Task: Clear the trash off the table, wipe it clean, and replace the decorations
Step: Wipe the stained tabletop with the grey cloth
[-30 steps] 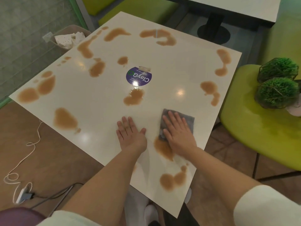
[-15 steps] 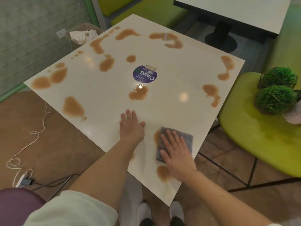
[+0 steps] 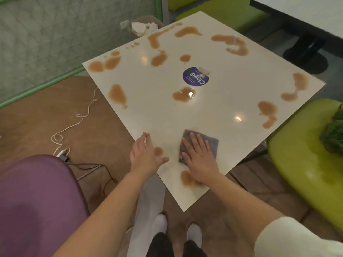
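A white square table (image 3: 219,112) carries several brown spill puddles; one (image 3: 184,94) lies near the round purple sticker (image 3: 195,77) at the middle. My right hand (image 3: 199,157) presses flat, fingers straight, on a grey cloth (image 3: 213,144) near the table's front corner. A brown puddle (image 3: 187,179) sits just behind its wrist. My left hand (image 3: 145,154) rests open at the table's left edge, beside a small brown spot (image 3: 158,150). Green ball-shaped decorations (image 3: 334,138) lie on the yellow-green seat (image 3: 304,154) at the right, partly cut off by the frame.
A bin (image 3: 143,27) with crumpled paper stands beyond the far left corner. A purple seat (image 3: 35,201) is at the lower left. A white cord (image 3: 74,125) and a plug lie on the brown floor. Another table (image 3: 304,13) stands at the back right.
My right hand slid the cloth toward me and then back across the front corner; the puddles there have shrunk. My left hand shifted to the table's left edge. The view swung right.
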